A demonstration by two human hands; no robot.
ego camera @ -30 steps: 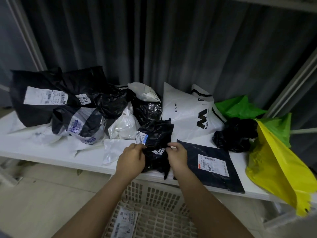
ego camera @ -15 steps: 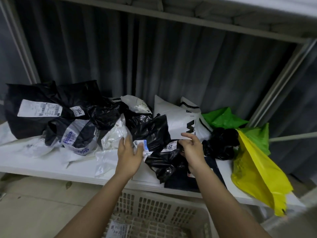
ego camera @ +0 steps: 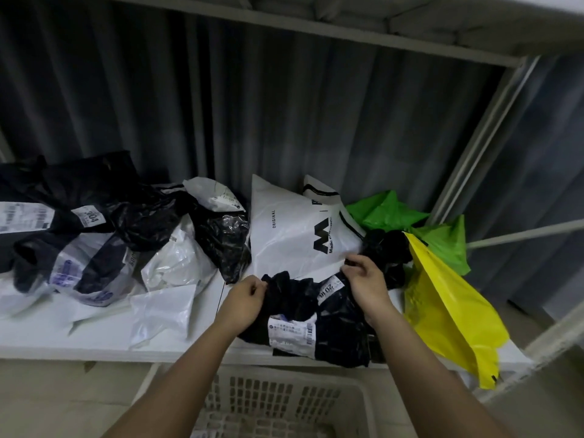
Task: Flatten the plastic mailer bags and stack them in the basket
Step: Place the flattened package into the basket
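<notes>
Leftmost, a heap of crumpled black bags with white shipping labels lay on the white table, against the dark curtain. Just right of it, a white crumpled bag and a flat translucent bag near the table's front edge.

At centre, the left hand had its fingers curled, pinching the upper left edge of the black mailer bag. That bag lay on the table at its front edge, wrinkled, two white labels facing up, its lower part hanging slightly over the edge. The right hand pinched the bag's upper right edge, fingers curled round the plastic. Both grips closed on the same bag, hands apart with the bag between them.

Behind the hands, a large white bag with black lettering leaned toward the curtain. Right of it, a black wadded bag, touching the right hand's far side or just beside it; cannot tell which. Further right, green bags, then a yellow bag drooping over the table's right end.

Below the table edge, in front of the person, a white slatted basket; its contents too blurred to tell.
</notes>
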